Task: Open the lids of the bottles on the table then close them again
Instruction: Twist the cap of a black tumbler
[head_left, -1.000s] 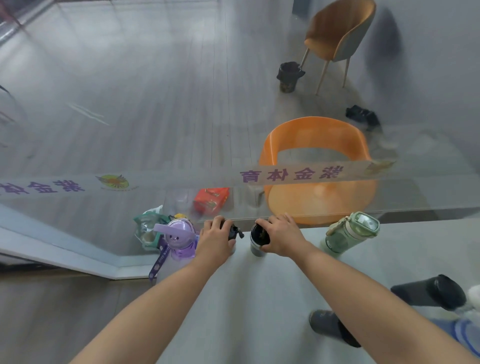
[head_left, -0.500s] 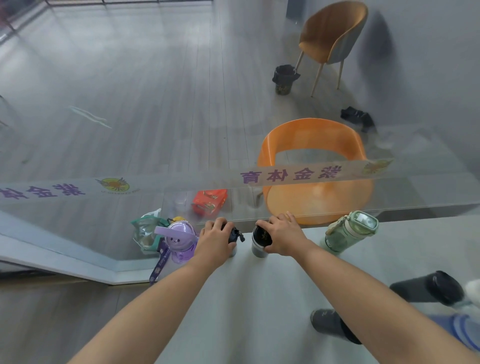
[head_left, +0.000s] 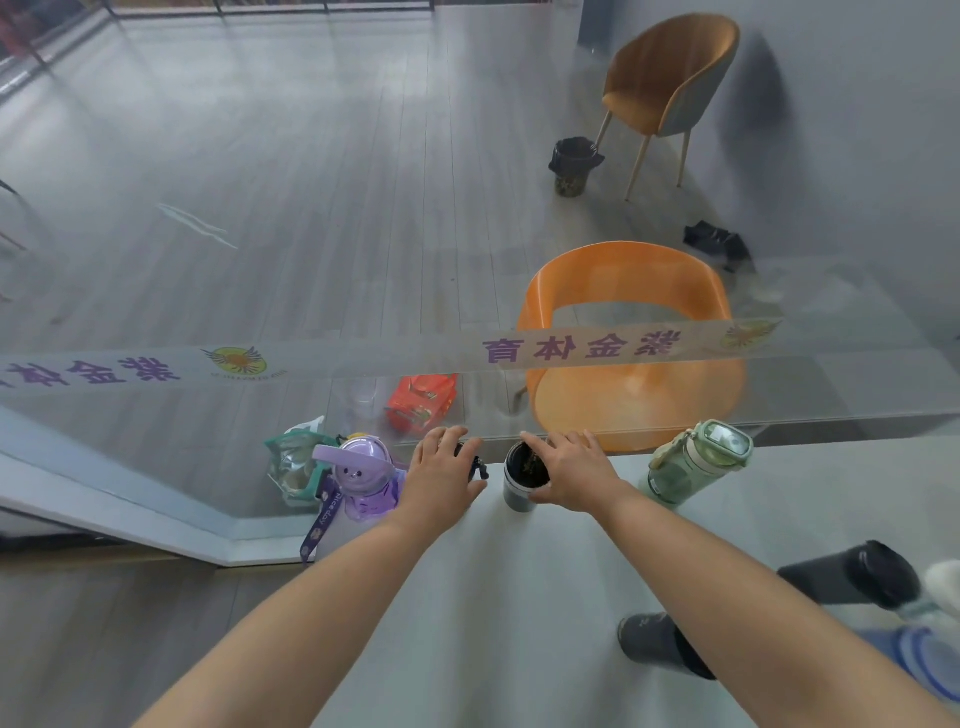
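A small grey bottle (head_left: 519, 491) stands open at the far edge of the white table (head_left: 493, 597), its dark mouth showing. My right hand (head_left: 571, 470) wraps around its right side and rim. My left hand (head_left: 441, 475) lies over a black lid (head_left: 475, 460) just left of the bottle, and only the lid's edge and tab peek out. A purple bottle (head_left: 363, 480) with a strap stands to the left. A green bottle (head_left: 696, 462) with a closed lid stands to the right.
Two dark bottles (head_left: 841, 574) (head_left: 654, 644) and a blue-ringed one (head_left: 914, 654) stand at the right, near my forearm. A glass wall runs along the table's far edge; beyond it are an orange chair (head_left: 623, 364), snack bags, a tan chair and a bin.
Both hands stay at the small bottle and its lid. The view has shifted slightly; the fingers of my right hand have spread a little over the bottle's rim.
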